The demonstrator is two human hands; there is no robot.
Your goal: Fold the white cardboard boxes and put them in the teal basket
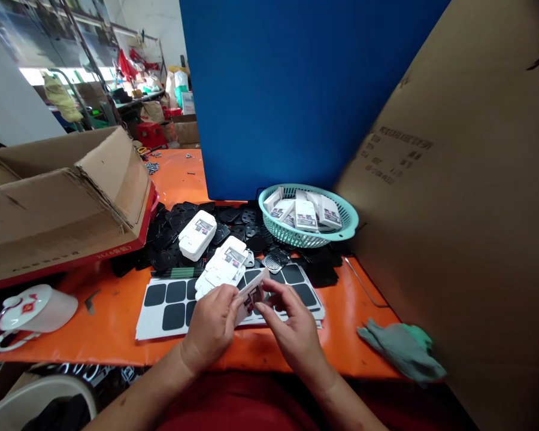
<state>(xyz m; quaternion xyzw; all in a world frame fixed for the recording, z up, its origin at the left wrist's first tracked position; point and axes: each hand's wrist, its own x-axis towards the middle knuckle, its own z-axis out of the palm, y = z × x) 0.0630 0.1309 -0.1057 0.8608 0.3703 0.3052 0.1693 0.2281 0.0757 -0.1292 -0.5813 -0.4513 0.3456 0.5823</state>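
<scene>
Between my two hands is a small white printed card box, tilted above the front of the table. My left hand grips its left end, thumb on top. Fingers and thumb of my right hand pinch its right side. Beneath lie white sheets of black rounded-square stickers. Just beyond my left hand is a loose pile of white printed cards, and behind it a neat stack of similar cards. A turquoise plastic basket holds several small white printed boxes.
Many black plastic pieces are heaped across the orange table. An open carton and a white lidded mug stand left. A blue panel rises behind; a large cardboard sheet and grey-green gloves are right.
</scene>
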